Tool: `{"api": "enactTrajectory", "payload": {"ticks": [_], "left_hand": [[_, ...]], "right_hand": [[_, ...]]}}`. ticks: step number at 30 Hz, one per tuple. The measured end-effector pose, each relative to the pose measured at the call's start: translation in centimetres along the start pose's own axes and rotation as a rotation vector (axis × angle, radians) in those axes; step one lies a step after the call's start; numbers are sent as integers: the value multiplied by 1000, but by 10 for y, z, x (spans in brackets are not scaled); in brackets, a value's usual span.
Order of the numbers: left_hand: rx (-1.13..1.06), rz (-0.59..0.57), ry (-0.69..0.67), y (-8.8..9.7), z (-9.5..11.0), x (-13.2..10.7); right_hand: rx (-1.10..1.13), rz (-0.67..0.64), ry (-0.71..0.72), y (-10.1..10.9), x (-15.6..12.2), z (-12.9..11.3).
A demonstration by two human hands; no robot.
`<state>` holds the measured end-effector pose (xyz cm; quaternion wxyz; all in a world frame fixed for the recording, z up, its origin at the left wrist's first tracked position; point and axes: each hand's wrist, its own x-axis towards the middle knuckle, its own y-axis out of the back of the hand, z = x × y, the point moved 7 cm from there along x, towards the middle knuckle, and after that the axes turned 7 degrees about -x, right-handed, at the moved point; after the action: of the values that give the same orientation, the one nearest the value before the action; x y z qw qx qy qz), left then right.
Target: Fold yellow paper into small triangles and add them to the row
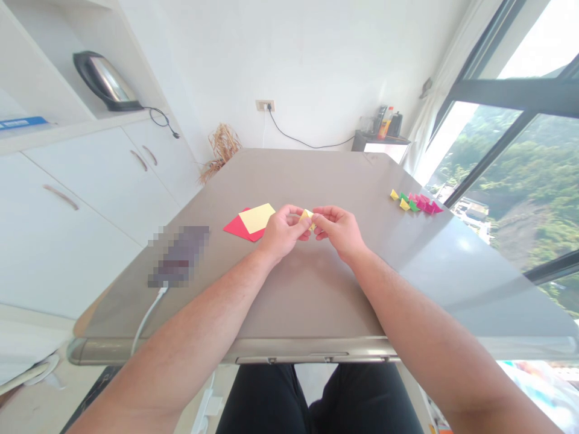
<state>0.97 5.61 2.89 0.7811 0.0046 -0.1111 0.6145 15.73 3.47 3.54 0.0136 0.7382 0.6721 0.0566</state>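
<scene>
Above the middle of the grey table (316,289), my left hand (283,232) and my right hand (338,229) meet. Both pinch a small folded yellow paper piece (308,217) between fingertips and thumbs, just over the tabletop. Just left of my left hand lies a flat yellow paper square (257,217) on top of a red paper sheet (236,227). Far to the right rests a cluster of several small folded paper pieces (416,202) in yellow, green and pink.
A blurred dark object (178,256) with a white cable lies at the table's left. White cabinets and a shelf with a kettle (106,81) stand left. A large window runs along the right; bottles (385,123) stand on a far side table.
</scene>
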Motion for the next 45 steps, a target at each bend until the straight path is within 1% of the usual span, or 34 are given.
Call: {"api": "enactTrajectory", "payload": {"ticks": [4,9,12,19,23,26,29,32,36,38,42,45], "left_hand": [[8,10,27,1,-1,0],[-83,24,102,3,-7,2],[-105,38,119,4,-10,4],[-91,114,76,6,-6,3],[-68,136,28,5,-2,2],[-85,154,-9,6,0,1],[-117,150,-21,5,0,1],[-132,126,-25,5,0,2],[-97,77,-35,2,2,3],[-90,78,-45,2,3,3],[-116,113,-66,4,5,2],[-116,101,-70,3,5,2]], "right_hand": [[-17,-7,-9,0,1,1],[-46,-4,12,0,0,0],[-61,-4,23,-1,1,2],[-109,-24,26,-5,3,7],[-130,-32,-5,-5,0,6],[-170,-88,-27,-7,-3,5],[-214,-125,-4,-9,-3,5],[-262,-86,56,-7,-1,5],[-379,15,182,-3,-2,-2],[-426,44,215,-3,-4,-5],[-474,31,167,-4,-5,-4],[-467,-2,130,-6,-4,-2]]}}
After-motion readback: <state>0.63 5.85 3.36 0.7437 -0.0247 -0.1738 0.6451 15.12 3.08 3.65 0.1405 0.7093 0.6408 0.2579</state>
